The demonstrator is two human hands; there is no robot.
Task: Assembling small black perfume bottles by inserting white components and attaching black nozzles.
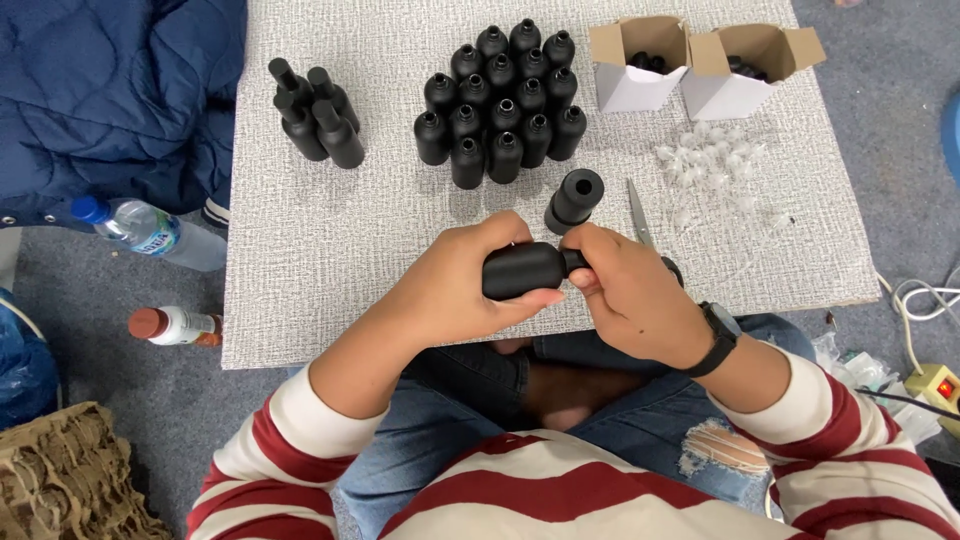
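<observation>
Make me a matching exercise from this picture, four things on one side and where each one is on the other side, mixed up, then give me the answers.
Things:
1. scissors
2. white boxes
3. water bottle
4. black bottle

Places:
A. on the floor, left of the board
B. held in both hands
C. far right corner of the board
D. flat on the board, just beyond the right hand

Pairs: 1-D, 2-C, 3-A, 4-B

The bottle (522, 270) at frame centre looked matt black and smooth, like the cluster of bottles (500, 105) at upper centre. The board (330, 220) was pale and finely textured. 2 boxes (700, 70), upper right, looked like white cardboard; the scissors (636, 210) looked metallic.
</observation>
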